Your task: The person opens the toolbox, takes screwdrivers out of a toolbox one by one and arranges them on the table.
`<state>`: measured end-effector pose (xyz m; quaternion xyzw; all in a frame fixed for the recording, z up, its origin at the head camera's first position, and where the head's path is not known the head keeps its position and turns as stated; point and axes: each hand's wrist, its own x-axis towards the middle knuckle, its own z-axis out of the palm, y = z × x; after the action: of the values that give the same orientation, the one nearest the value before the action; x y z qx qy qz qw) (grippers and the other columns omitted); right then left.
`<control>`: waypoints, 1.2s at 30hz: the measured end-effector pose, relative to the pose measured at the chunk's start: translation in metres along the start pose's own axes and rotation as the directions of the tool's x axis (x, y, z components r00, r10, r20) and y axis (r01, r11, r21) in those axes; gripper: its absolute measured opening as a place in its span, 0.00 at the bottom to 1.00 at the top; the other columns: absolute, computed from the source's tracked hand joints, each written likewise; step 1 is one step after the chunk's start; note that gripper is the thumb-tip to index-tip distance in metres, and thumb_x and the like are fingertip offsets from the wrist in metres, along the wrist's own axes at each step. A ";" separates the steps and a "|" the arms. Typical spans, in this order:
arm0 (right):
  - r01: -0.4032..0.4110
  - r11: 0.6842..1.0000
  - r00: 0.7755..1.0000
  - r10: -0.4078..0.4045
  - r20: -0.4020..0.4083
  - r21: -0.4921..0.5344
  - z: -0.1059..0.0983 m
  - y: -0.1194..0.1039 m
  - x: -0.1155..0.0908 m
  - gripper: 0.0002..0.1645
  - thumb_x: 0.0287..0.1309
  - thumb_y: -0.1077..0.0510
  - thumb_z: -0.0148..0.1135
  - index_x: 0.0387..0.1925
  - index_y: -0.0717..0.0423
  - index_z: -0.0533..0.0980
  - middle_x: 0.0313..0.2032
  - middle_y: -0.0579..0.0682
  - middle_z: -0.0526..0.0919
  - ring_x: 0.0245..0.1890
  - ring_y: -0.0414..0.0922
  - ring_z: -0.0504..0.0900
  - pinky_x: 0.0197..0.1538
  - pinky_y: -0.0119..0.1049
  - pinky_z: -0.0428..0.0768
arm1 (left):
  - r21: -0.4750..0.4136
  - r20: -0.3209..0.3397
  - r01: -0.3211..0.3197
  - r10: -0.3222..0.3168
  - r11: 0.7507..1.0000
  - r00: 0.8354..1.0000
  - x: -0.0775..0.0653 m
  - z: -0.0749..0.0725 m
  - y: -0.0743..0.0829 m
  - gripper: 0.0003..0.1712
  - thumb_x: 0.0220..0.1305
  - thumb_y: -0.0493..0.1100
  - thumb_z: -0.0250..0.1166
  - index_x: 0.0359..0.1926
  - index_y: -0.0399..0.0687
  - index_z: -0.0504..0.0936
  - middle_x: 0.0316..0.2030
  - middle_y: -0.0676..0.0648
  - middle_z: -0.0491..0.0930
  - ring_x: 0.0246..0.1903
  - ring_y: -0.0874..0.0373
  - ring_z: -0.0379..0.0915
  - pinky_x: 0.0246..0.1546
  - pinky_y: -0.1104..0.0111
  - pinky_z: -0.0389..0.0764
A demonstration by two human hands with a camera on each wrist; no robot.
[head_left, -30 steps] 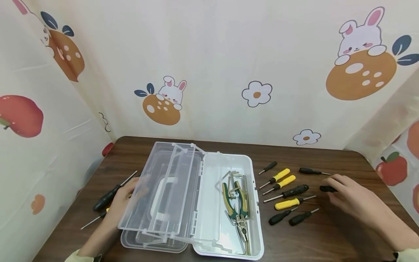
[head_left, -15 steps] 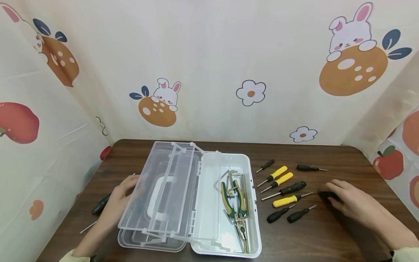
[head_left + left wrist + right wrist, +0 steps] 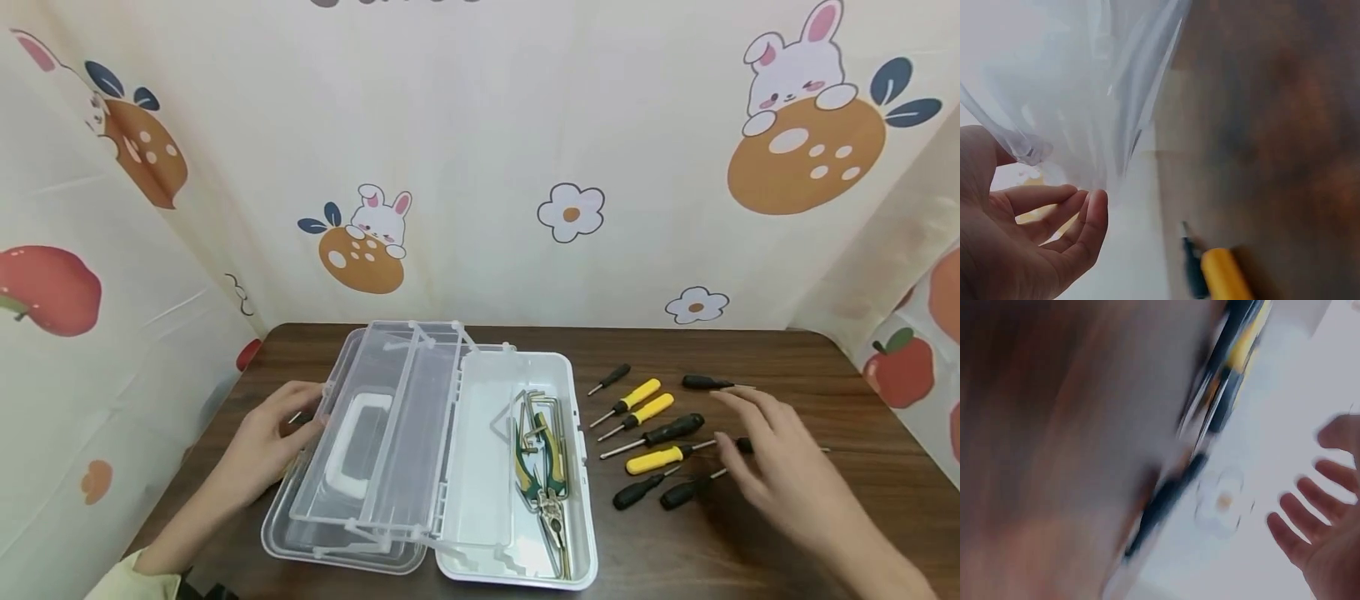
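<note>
A toolbox [image 3: 517,560] stands open, its white base holding green-and-yellow pliers [image 3: 551,500] and several hex keys [image 3: 555,403]. A clear tray [image 3: 405,417] on hinged arms leans over its clear lid [image 3: 288,537]. My left hand [image 3: 262,437] holds the tray's left edge, thumb and curled fingers at the clear plastic in the left wrist view. My right hand [image 3: 787,475] hovers with spread fingers over a black-handled screwdriver [image 3: 744,445], which it partly hides. In the right wrist view the right hand [image 3: 1322,531] holds nothing.
Right of the box lie several screwdrivers, among them a yellow one [image 3: 654,461], a large black one [image 3: 675,429] and a small one [image 3: 617,373]. Another black screwdriver [image 3: 701,382] lies farther back. Patterned curtains [image 3: 480,167] surround the wooden table [image 3: 637,550].
My right hand has let go of the black screwdriver, lifted and spread its fingers. My left hand has come to the tray's edge, and the tray has swung up and right.
</note>
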<state>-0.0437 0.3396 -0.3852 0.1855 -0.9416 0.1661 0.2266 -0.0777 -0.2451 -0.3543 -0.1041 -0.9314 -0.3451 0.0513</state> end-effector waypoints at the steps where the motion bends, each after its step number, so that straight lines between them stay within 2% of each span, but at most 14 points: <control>1: -0.016 0.999 1.000 0.017 -0.016 0.050 0.002 -0.012 0.000 0.40 0.56 0.68 0.70 0.71 0.59 0.70 0.65 0.65 0.73 0.62 0.64 0.72 0.80 0.44 0.62 | 0.007 0.004 -0.006 0.006 1.000 1.000 0.001 -0.003 0.003 0.24 0.72 0.44 0.67 0.66 0.45 0.81 0.59 0.47 0.81 0.50 0.72 0.73 0.43 0.74 0.81; 3: -0.034 0.989 0.999 0.038 -0.030 0.142 0.009 -0.035 -0.003 0.41 0.61 0.67 0.67 0.75 0.56 0.66 0.71 0.62 0.70 0.69 0.58 0.68 0.80 0.24 0.48 | 0.010 0.016 -0.010 0.010 1.000 1.000 0.002 -0.008 0.011 0.25 0.73 0.45 0.67 0.68 0.46 0.79 0.59 0.48 0.80 0.50 0.67 0.77 0.44 0.74 0.81; 5: -0.048 0.974 0.999 0.051 -0.008 0.221 0.017 -0.057 -0.007 0.43 0.66 0.65 0.64 0.79 0.52 0.61 0.76 0.59 0.65 0.76 0.49 0.61 0.75 0.16 0.42 | 0.012 0.026 -0.017 0.017 1.000 1.000 0.002 -0.012 0.019 0.27 0.73 0.45 0.67 0.69 0.46 0.78 0.60 0.48 0.79 0.52 0.62 0.79 0.46 0.76 0.82; 8: -0.081 0.932 0.997 0.074 0.034 0.353 0.029 -0.086 -0.012 0.44 0.70 0.65 0.59 0.82 0.48 0.55 0.79 0.56 0.61 0.79 0.31 0.53 0.74 0.13 0.45 | 0.002 0.046 -0.025 0.025 1.000 0.999 0.001 -0.018 0.031 0.28 0.73 0.44 0.67 0.70 0.45 0.76 0.60 0.48 0.78 0.53 0.53 0.82 0.49 0.73 0.85; 12: -0.154 0.841 0.988 0.117 0.104 0.519 0.041 -0.116 -0.015 0.43 0.74 0.67 0.53 0.83 0.42 0.52 0.78 0.55 0.63 0.74 0.24 0.59 0.70 0.14 0.60 | 0.011 0.055 -0.031 0.031 0.999 0.998 0.001 -0.023 0.046 0.28 0.72 0.44 0.67 0.70 0.44 0.76 0.61 0.46 0.77 0.58 0.47 0.81 0.53 0.57 0.87; 15: -0.269 0.748 0.961 0.172 0.215 0.607 0.048 -0.132 -0.018 0.39 0.78 0.63 0.50 0.83 0.39 0.51 0.77 0.55 0.65 0.74 0.35 0.67 0.66 0.19 0.71 | 0.008 0.055 -0.039 0.038 0.999 0.998 0.002 -0.024 0.055 0.30 0.72 0.44 0.67 0.71 0.44 0.75 0.62 0.46 0.76 0.60 0.46 0.79 0.54 0.50 0.86; 19: -0.449 0.603 0.892 0.260 0.369 0.660 0.057 -0.147 -0.020 0.34 0.81 0.55 0.47 0.82 0.43 0.52 0.78 0.58 0.63 0.76 0.59 0.67 0.68 0.35 0.77 | 0.013 0.056 -0.060 0.060 0.998 0.997 0.001 -0.026 0.067 0.33 0.72 0.44 0.68 0.74 0.42 0.72 0.66 0.44 0.74 0.59 0.45 0.80 0.53 0.51 0.86; 21: -0.513 0.541 0.858 0.305 0.414 0.666 0.061 -0.153 -0.021 0.34 0.81 0.52 0.47 0.81 0.43 0.52 0.78 0.59 0.62 0.77 0.63 0.64 0.70 0.41 0.76 | 0.027 0.059 -0.069 0.067 0.997 0.996 -0.001 -0.027 0.072 0.34 0.71 0.44 0.68 0.75 0.44 0.71 0.68 0.43 0.73 0.59 0.44 0.80 0.53 0.52 0.87; 23: -0.534 0.497 0.845 0.327 0.422 0.684 0.065 -0.157 -0.022 0.34 0.81 0.53 0.47 0.81 0.45 0.51 0.79 0.61 0.60 0.78 0.65 0.61 0.69 0.39 0.75 | 0.038 0.065 -0.080 0.077 0.996 0.995 -0.004 -0.029 0.077 0.35 0.72 0.44 0.67 0.76 0.45 0.69 0.71 0.42 0.70 0.61 0.42 0.78 0.52 0.51 0.87; 27: -0.545 0.434 0.836 0.348 0.425 0.717 0.073 -0.164 -0.024 0.36 0.81 0.57 0.46 0.82 0.49 0.48 0.80 0.64 0.57 0.78 0.66 0.59 0.65 0.23 0.70 | 0.064 0.054 -0.137 0.134 0.989 0.990 -0.011 -0.028 0.089 0.37 0.71 0.45 0.68 0.78 0.51 0.67 0.75 0.41 0.67 0.69 0.41 0.70 0.58 0.48 0.83; 29: -0.565 0.402 0.821 0.362 0.442 0.720 0.076 -0.166 -0.024 0.36 0.81 0.57 0.45 0.82 0.50 0.47 0.80 0.64 0.55 0.79 0.64 0.57 0.64 0.17 0.65 | 0.070 0.045 -0.174 0.171 0.982 0.984 -0.015 -0.027 0.097 0.38 0.71 0.46 0.68 0.78 0.54 0.66 0.76 0.42 0.66 0.71 0.43 0.66 0.61 0.45 0.81; 33: -0.602 0.370 0.791 0.399 0.464 0.708 0.082 -0.169 -0.025 0.36 0.82 0.56 0.44 0.83 0.51 0.46 0.81 0.64 0.53 0.80 0.63 0.56 0.63 0.14 0.62 | 0.053 0.014 -0.245 0.245 0.968 0.969 -0.020 -0.020 0.112 0.36 0.71 0.45 0.68 0.77 0.63 0.68 0.77 0.49 0.66 0.77 0.48 0.60 0.69 0.43 0.71; 34: -0.603 0.368 0.789 0.404 0.462 0.708 0.084 -0.170 -0.026 0.36 0.82 0.56 0.44 0.83 0.51 0.46 0.81 0.64 0.53 0.80 0.63 0.56 0.63 0.14 0.61 | 0.033 0.006 -0.265 0.265 0.964 0.964 -0.021 -0.017 0.115 0.35 0.71 0.44 0.68 0.76 0.63 0.70 0.77 0.50 0.66 0.78 0.48 0.59 0.69 0.40 0.69; 36: -0.602 0.368 0.789 0.409 0.459 0.709 0.086 -0.171 -0.027 0.36 0.82 0.55 0.43 0.83 0.51 0.46 0.81 0.64 0.54 0.80 0.63 0.56 0.63 0.14 0.62 | 0.013 -0.020 -0.301 0.301 0.954 0.953 -0.022 -0.012 0.120 0.33 0.69 0.41 0.68 0.72 0.65 0.73 0.77 0.53 0.66 0.79 0.49 0.57 0.73 0.44 0.64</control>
<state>0.0199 0.1631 -0.4314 -0.0140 -0.7749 0.6300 -0.0493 -0.0284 -0.1678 -0.2735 -0.2406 -0.9058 -0.3297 0.1137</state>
